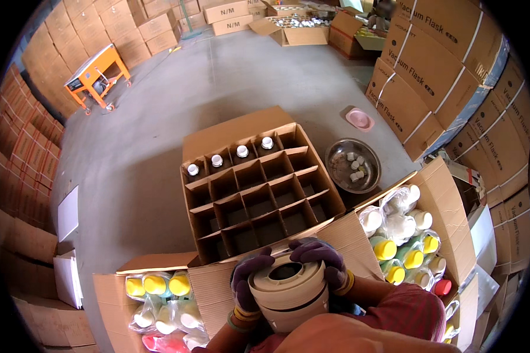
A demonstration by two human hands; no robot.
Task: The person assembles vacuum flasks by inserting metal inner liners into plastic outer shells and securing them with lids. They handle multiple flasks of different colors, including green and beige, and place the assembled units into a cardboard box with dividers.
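Purple work gloves with yellow cuffs cover both my hands. Between them, close to my body, is a cream round plastic body (288, 297) with a raised collar and a dark hole in its top; its exact kind I cannot make out. My left hand (248, 281) wraps its left side, and my right hand (323, 262) curls over its right rim. Just beyond stands an open carton (256, 197) with cardboard dividers. Several white-capped bottle necks (242, 151) show along its far row, while other cells look dark.
Open cartons of plastic-wrapped, coloured-lid flasks stand at my left (159, 285) and right (409, 253). A metal bowl (366, 154) with small pale pieces and a pink dish (360, 119) lie on the floor. Stacked cartons (436, 70) rise at right; an orange wheeled machine (97, 73) stands far left.
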